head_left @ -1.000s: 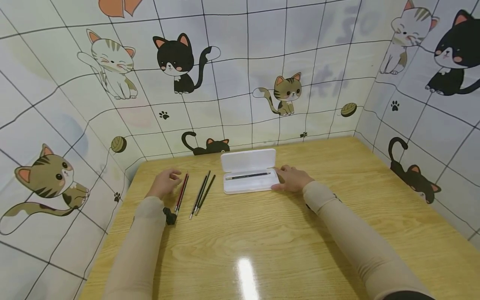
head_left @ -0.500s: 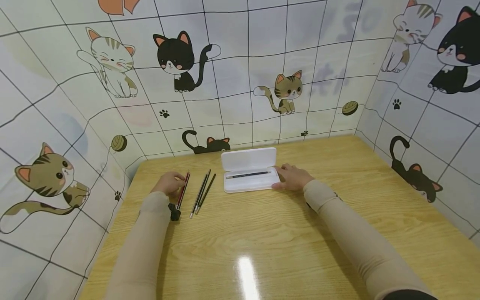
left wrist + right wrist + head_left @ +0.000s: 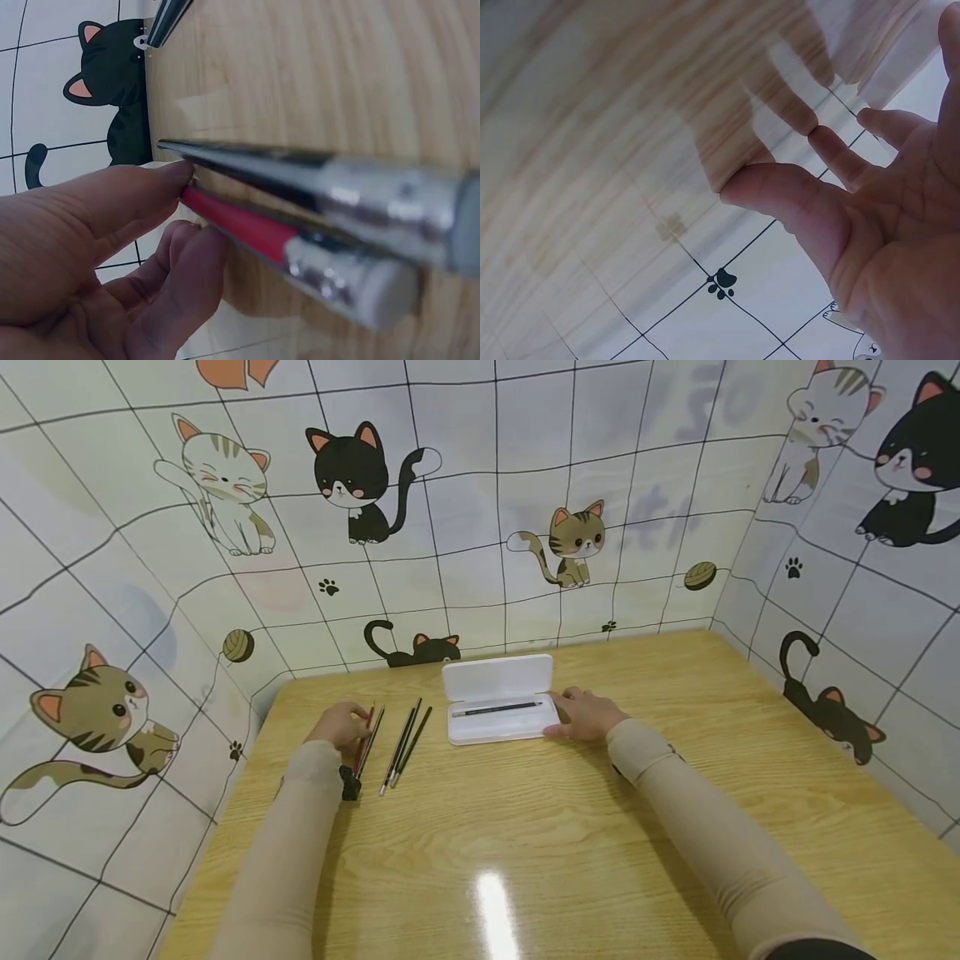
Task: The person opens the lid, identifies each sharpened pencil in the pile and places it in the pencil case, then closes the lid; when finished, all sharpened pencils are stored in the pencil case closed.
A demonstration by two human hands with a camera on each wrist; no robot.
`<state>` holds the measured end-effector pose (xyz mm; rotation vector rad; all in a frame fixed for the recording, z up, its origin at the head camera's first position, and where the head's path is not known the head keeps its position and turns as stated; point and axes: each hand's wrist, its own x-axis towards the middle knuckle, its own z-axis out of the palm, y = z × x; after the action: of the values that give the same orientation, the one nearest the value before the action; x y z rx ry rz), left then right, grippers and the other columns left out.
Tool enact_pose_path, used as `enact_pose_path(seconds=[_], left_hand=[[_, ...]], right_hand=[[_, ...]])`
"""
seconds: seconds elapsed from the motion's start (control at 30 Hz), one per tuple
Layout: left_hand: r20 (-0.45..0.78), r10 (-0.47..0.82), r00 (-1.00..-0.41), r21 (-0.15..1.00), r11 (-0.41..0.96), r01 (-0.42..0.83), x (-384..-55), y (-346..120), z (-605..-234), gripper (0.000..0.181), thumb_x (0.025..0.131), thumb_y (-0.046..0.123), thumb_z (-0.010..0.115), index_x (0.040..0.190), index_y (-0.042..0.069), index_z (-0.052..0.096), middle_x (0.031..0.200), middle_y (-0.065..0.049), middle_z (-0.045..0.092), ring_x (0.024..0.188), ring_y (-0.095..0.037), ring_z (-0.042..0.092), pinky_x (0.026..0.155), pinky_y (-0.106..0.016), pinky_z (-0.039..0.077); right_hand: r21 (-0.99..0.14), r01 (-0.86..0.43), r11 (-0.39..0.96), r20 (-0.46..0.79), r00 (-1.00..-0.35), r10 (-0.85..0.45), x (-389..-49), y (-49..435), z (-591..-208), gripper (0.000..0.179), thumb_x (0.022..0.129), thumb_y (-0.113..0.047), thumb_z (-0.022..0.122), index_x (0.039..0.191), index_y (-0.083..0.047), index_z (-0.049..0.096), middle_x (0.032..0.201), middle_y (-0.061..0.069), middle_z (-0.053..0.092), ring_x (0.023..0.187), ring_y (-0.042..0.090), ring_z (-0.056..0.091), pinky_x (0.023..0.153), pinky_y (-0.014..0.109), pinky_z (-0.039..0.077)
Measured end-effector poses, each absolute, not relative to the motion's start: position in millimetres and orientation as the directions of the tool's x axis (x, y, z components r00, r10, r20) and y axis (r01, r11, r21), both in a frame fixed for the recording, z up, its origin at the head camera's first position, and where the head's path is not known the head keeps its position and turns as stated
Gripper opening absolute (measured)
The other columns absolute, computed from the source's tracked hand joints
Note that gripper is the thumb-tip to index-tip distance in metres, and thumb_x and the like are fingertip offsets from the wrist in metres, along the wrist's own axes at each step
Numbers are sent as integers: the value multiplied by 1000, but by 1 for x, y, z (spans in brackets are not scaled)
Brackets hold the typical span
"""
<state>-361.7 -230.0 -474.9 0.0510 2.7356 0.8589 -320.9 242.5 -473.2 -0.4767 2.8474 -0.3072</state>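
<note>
In the head view, my left hand (image 3: 341, 727) is at the left pair of pencils. Its thumb and fingers pinch a red pencil (image 3: 251, 225) with a white eraser end, as the left wrist view shows. A dark pencil (image 3: 259, 169) lies right beside the red one. My right hand (image 3: 585, 716) rests against the right end of a white pencil case (image 3: 495, 731), its fingers spread and loosely bent. The case lies with its lid raised at the back, and one dark pencil (image 3: 498, 709) lies inside it.
Several dark pencils (image 3: 405, 747) lie in a group between my left hand and the case. The wooden table (image 3: 570, 843) meets a cat-patterned wall covering (image 3: 465, 527) behind the case and along both sides.
My left hand has moved right onto the red pencil and taken hold of it. That pencil now stands slightly apart from the dark one beside it. My right hand and the case stay put.
</note>
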Motion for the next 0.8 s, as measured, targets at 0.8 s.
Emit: enact_pose_path(seconds=[0.8], left_hand=[[-304, 198, -932, 532, 847, 6, -359, -245, -466, 53, 93, 7, 58, 143, -9, 49, 122, -26, 61, 65, -17, 54, 66, -35, 48]], right_hand=[[-238, -285, 928, -199, -921, -334, -323, 243, -475, 90, 96, -61, 60, 162, -12, 24, 156, 25, 34, 140, 50, 36, 104, 66, 39]])
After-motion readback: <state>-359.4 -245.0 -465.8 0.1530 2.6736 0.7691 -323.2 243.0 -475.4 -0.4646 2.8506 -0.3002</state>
